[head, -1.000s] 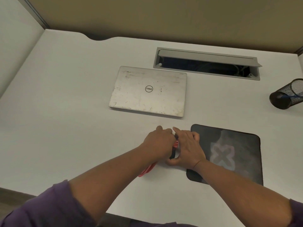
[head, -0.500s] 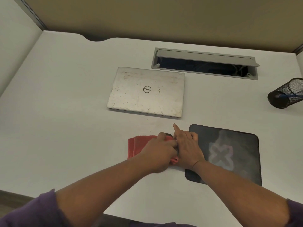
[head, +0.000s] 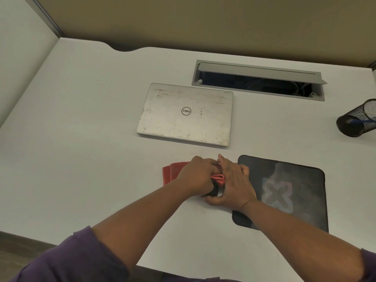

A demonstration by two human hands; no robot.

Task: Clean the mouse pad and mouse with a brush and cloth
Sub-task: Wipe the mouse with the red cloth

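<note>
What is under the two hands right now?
A folded red cloth under the left hand, and a dark object, probably the mouse, gripped by the right hand; mostly covered.

On the tabletop [head: 81, 159] the closed laptop [head: 186, 115] lies in the middle, with the cable tray [head: 258, 80] behind it to the right. The mouse pad [head: 284, 192] lies in front of the laptop, to the right (its near-left corner under the forearm). The cloth [head: 173, 171] lies just left of the pad. The pen holder [head: 358, 119] lies tipped at the far right edge.
</note>
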